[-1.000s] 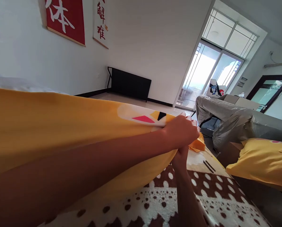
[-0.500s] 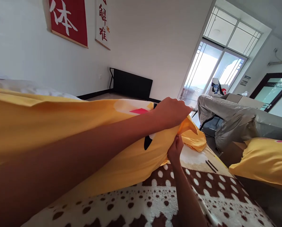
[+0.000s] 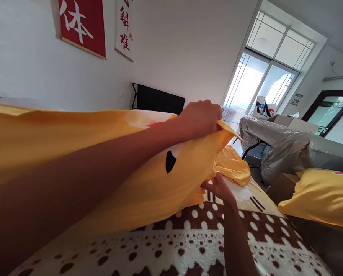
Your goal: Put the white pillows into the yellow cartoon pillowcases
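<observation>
A large yellow pillowcase (image 3: 148,191) with a printed cartoon face, bulging as if filled, stretches from the left edge of the view to the middle. My left hand (image 3: 201,118) is closed over its upper right corner and lifts that end, a pointed flap of cloth sticking out past the fingers. Lower down, my right hand (image 3: 219,188) holds the cloth at the lower right end, its thumb showing and the other fingers partly hidden by the folds. Beneath lies a brown and cream patterned blanket (image 3: 171,245).
More yellow cloth (image 3: 234,165) lies crumpled on the blanket beyond my hands. At right, a yellow pillow (image 3: 323,195) rests near a cardboard box (image 3: 283,182). Plastic-covered furniture (image 3: 286,142) stands behind, and a black panel (image 3: 160,99) leans by the wall.
My left hand has risen and moved slightly left, lifting the pillowcase corner. My right hand has shifted a little lower and its thumb now points left along the cloth.
</observation>
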A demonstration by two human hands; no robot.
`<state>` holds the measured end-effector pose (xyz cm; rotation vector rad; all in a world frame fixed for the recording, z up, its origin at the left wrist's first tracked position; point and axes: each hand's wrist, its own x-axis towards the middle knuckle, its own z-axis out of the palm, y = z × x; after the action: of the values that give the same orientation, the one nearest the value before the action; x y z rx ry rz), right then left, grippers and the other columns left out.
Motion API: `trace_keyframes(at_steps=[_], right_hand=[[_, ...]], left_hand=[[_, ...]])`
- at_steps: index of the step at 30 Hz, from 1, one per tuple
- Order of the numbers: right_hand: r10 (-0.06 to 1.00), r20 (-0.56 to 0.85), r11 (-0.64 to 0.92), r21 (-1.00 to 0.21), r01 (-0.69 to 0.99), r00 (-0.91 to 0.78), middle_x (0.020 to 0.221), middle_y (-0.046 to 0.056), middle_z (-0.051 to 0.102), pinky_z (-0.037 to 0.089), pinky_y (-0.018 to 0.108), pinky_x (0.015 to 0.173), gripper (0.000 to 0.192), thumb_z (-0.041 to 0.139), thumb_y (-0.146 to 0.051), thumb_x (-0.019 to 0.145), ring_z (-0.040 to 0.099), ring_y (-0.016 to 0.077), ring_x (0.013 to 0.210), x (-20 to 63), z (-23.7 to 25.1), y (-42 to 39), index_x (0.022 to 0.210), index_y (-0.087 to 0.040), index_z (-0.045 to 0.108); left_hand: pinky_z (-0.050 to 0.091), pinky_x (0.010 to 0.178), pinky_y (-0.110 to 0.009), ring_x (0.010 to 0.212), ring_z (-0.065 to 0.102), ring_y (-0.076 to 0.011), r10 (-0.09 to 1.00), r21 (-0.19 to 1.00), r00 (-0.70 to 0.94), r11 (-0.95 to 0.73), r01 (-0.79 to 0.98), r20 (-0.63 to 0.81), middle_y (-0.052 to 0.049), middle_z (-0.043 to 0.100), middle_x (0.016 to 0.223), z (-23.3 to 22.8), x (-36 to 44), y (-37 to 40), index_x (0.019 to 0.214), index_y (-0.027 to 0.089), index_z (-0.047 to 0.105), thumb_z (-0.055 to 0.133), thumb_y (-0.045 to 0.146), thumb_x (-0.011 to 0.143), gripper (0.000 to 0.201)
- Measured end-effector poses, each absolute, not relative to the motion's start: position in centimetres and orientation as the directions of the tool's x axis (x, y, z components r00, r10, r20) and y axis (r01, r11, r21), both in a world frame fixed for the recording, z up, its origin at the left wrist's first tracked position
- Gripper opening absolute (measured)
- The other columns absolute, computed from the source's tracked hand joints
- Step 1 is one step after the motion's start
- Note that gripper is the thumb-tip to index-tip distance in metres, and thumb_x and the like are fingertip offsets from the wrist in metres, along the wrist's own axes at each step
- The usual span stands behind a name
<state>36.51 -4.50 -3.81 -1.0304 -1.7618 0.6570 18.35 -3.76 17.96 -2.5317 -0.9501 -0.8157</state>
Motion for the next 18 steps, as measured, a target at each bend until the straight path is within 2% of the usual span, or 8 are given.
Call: trace_keyframes(at_steps=[3, 6, 9, 11, 15, 18], right_hand=[[0.826, 0.514, 0.562, -0.720, 0.408, -0.230, 0.099, 0.003, 0.072, 0.047, 0.034, 0.088, 0.022, 0.067, -0.041, 0.078, 0.063, 0.0225, 0.095, 36.9, -2.9, -5.0, 0.089, -0.022, 0.072], [0.811, 0.521, 0.573, -0.618, 0.538, -0.265, 0.096, 0.004, 0.073, 0.047, 0.030, 0.083, 0.023, 0.058, -0.039, 0.086, 0.064, 0.0200, 0.088, 37.3, -2.3, -5.5, 0.091, -0.021, 0.072], [0.830, 0.469, 0.531, -0.504, 0.681, -0.300, 0.077, 0.003, 0.072, 0.045, 0.027, 0.072, 0.026, 0.053, -0.035, 0.089, 0.061, 0.0160, 0.070, 37.6, -2.3, -5.6, 0.082, -0.019, 0.072], [0.852, 0.424, 0.504, -0.500, 0.704, -0.309, 0.071, 0.002, 0.070, 0.044, 0.026, 0.067, 0.026, 0.053, -0.034, 0.088, 0.058, 0.0146, 0.064, 37.8, -2.5, -5.5, 0.077, -0.019, 0.071], [0.875, 0.364, 0.480, -0.573, 0.665, -0.318, 0.089, 0.003, 0.072, 0.047, 0.030, 0.076, 0.023, 0.060, -0.039, 0.083, 0.062, 0.0176, 0.080, 38.0, -3.1, -5.1, 0.091, -0.020, 0.071], [0.889, 0.337, 0.454, -0.570, 0.685, -0.309, 0.106, 0.005, 0.069, 0.046, 0.034, 0.086, 0.038, 0.072, -0.041, 0.071, 0.061, 0.0218, 0.096, 37.6, -4.0, -4.5, 0.104, -0.022, 0.067]], left_hand=[[0.028, 0.060, -0.028, 0.064, 0.049, -0.0161, 0.395, -0.277, 0.645, -0.669, 0.690, 0.654, -0.004, 0.051, 0.063, 18.6, 18.0, -3.7, 0.077, 0.016, 0.063, 0.048, 0.027, 0.080, 0.018], [0.026, 0.060, -0.028, 0.064, 0.047, -0.0146, 0.366, -0.339, 0.640, -0.617, 0.710, 0.675, -0.005, 0.051, 0.067, 19.0, 17.5, -3.8, 0.075, 0.014, 0.061, 0.044, 0.027, 0.083, 0.023], [0.026, 0.061, -0.027, 0.064, 0.047, -0.0140, 0.381, -0.341, 0.628, -0.594, 0.729, 0.679, -0.004, 0.051, 0.066, 18.8, 17.1, -4.1, 0.075, 0.014, 0.061, 0.042, 0.033, 0.085, 0.028], [0.026, 0.060, -0.028, 0.064, 0.048, -0.0148, 0.382, -0.352, 0.647, -0.605, 0.715, 0.659, -0.005, 0.052, 0.066, 18.5, 17.0, -4.3, 0.075, 0.015, 0.061, 0.043, 0.035, 0.086, 0.029], [0.027, 0.061, -0.028, 0.066, 0.049, -0.0166, 0.409, -0.326, 0.648, -0.619, 0.714, 0.642, -0.005, 0.054, 0.066, 18.9, 16.6, -4.6, 0.076, 0.017, 0.063, 0.044, 0.034, 0.084, 0.027], [0.028, 0.064, -0.028, 0.072, 0.050, -0.0178, 0.416, -0.236, 0.601, -0.653, 0.720, 0.683, -0.004, 0.053, 0.066, 19.9, 16.0, -4.8, 0.076, 0.018, 0.064, 0.045, 0.038, 0.083, 0.029]])
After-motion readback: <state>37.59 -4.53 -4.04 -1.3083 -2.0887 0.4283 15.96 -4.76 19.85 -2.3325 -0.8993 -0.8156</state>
